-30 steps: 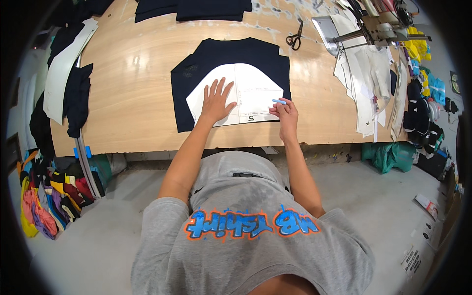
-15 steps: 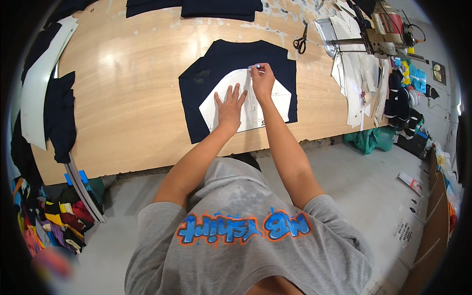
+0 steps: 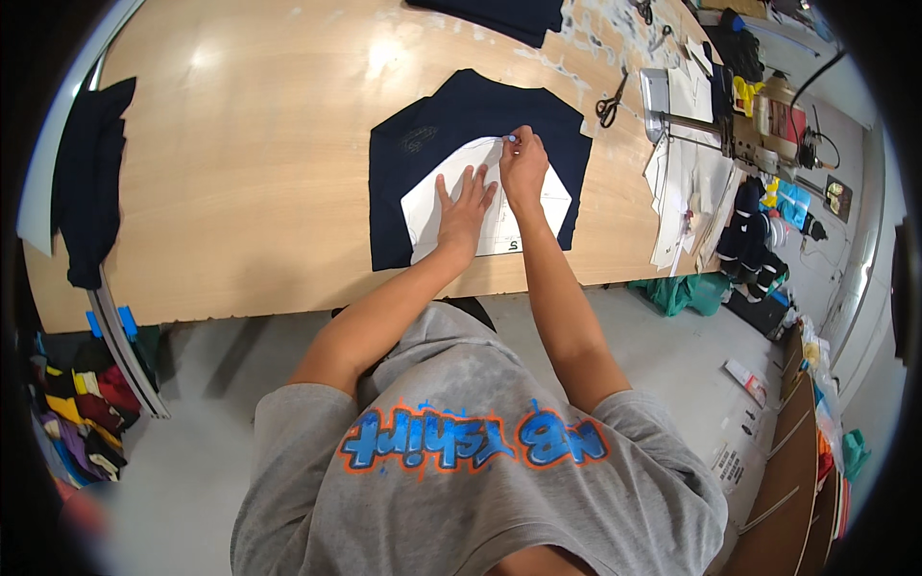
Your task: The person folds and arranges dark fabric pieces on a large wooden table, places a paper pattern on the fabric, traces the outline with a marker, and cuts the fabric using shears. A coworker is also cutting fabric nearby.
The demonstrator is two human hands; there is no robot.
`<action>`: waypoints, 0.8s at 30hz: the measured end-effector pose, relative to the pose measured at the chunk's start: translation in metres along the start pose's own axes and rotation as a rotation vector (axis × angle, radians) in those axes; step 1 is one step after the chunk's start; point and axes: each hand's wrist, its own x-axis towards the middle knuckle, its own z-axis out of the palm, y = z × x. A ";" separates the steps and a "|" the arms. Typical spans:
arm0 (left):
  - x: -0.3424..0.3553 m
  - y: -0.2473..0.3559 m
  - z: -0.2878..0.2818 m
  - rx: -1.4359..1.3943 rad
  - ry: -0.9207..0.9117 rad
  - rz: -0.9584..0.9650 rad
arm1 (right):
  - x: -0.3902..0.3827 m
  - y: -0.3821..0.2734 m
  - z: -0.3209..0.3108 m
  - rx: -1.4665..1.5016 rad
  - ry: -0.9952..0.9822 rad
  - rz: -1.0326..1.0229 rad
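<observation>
A white paper pattern piece [image 3: 430,204] with a curved top edge lies flat on dark navy fabric [image 3: 394,171]. My left hand [image 3: 468,211] rests open on the middle of the pattern, its fingers spread. At the pattern's top edge, my right hand [image 3: 524,171] is closed in a pinch around a pen [image 3: 511,138], small in view, white and pale blue. Its tip is by the line where paper meets fabric; the exact contact is hidden. Faint pale marks show on the fabric at its upper left.
Black scissors [image 3: 609,104] lie right of the fabric on the wooden table [image 3: 240,192]. A cutting machine [image 3: 768,125] and paper patterns [image 3: 684,192] stand beyond them. Folded navy fabric [image 3: 499,14] lies at the back, and more navy cloth [image 3: 91,182] at the left edge.
The whole view has shifted and turned slightly. My right hand has moved a little along the pattern's top edge, still pinching the pen. My left hand stays pressed on the paper.
</observation>
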 end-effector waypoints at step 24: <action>0.016 -0.006 0.092 0.079 0.575 0.071 | -0.104 -0.123 0.013 -0.476 -0.265 -0.251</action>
